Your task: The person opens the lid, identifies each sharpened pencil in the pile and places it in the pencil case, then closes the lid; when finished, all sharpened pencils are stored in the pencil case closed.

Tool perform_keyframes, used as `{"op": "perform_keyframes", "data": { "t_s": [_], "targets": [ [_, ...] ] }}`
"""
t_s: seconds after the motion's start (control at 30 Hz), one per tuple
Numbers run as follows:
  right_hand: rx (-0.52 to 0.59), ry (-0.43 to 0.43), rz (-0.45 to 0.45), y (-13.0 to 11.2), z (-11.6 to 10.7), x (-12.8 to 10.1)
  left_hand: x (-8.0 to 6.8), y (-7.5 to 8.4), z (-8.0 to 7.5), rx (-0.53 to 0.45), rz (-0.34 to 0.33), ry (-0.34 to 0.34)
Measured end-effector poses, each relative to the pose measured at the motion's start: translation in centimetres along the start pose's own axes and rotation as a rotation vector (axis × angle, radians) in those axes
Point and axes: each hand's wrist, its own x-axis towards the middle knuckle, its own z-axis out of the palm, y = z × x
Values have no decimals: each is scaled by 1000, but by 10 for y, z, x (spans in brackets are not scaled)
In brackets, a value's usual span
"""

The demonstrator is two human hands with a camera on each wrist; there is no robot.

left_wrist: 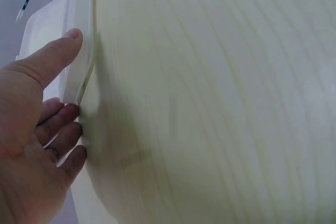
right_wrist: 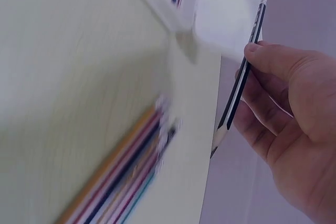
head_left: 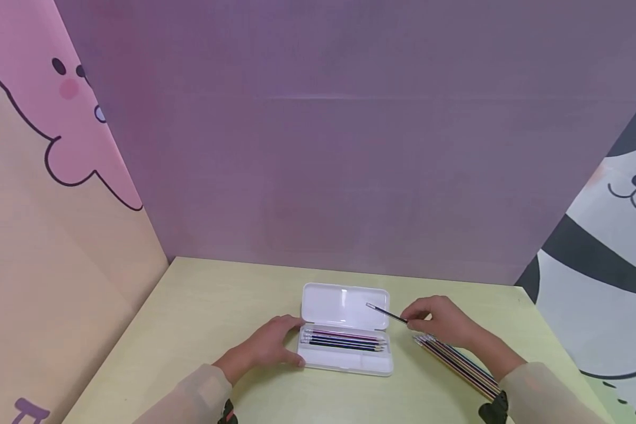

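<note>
A white pencil case (head_left: 344, 372) lies with its lid (head_left: 331, 303) raised at the back. Several dark and reddish pencils (head_left: 344, 340) rest side by side in its tray. My left hand (head_left: 270, 341) holds the case's left end, thumb (left_wrist: 63, 51) by the front corner and the other fingers curled at the side. My right hand (head_left: 442, 321) pinches a black pencil (right_wrist: 241, 77) between thumb and fingers, to the right of the lid. Its white eraser end points left, overlapping the lid in the head view, and its sharpened tip (right_wrist: 216, 139) points back under the hand.
A bundle of pencils (head_left: 456, 362) in several colours lies slantwise on the pale wooden table (head_left: 233, 294), beneath my right forearm. A purple panel (head_left: 323, 176) stands along the table's back edge, with cartoon-printed walls (head_left: 604, 247) at both sides.
</note>
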Motion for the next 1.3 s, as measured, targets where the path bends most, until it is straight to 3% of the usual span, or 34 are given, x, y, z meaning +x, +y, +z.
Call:
{"op": "perform_keyframes", "data": {
  "t_s": [0.2,0.6,0.87,1.3],
  "targets": [
    [27,-13,-45,-18,25,25,-1,2,1,3,-4,3],
    [35,-124,-43,-48,72,59,-3,7,-2,-14,-3,-4],
    [-5,-138,-14,-51,95,67,-5,8,-1,-19,-1,-6],
    [-45,-120,24,-58,106,69,-7,9,-3,-16,1,-4]
  ]
}}
